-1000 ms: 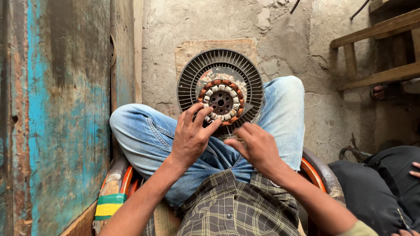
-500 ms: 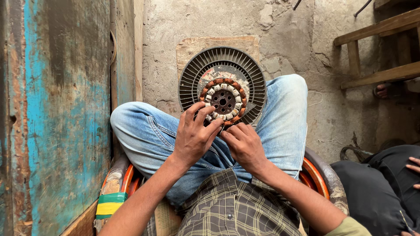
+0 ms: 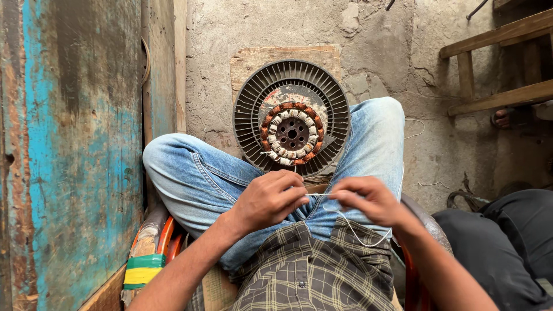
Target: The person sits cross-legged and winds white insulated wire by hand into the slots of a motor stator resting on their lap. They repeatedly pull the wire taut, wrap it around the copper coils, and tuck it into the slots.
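Left hand (image 3: 269, 198) pinched shut on a thin white thread (image 3: 352, 226), right hand (image 3: 371, 200) pinched on the same thread just across from it, a short taut run between the two grips. Slack looping down at five o'clock from the right hand over the plaid shirt (image 3: 314, 270). Both hands drawn back toward the lap since half a second ago, when fingers touched the winding ring; now well apart from it, at six o'clock below. Round dark fan motor housing (image 3: 247, 115), ribbed with radial fins, lying between the knees on a worn wooden board (image 3: 253, 60). At its centre a ring of copper coils (image 3: 291, 133), reddish-brown wire with pale tied wraps, around a dark perforated hub. Faded blue jeans (image 3: 196, 178), legs crossed. At nine o'clock, a rusty door (image 3: 69, 144) with peeling turquoise paint. At seven o'clock, green and yellow tape bands (image 3: 141, 269) beside orange rims. Rough concrete floor (image 3: 432, 150); wooden frame (image 3: 501, 63) at two o'clock.
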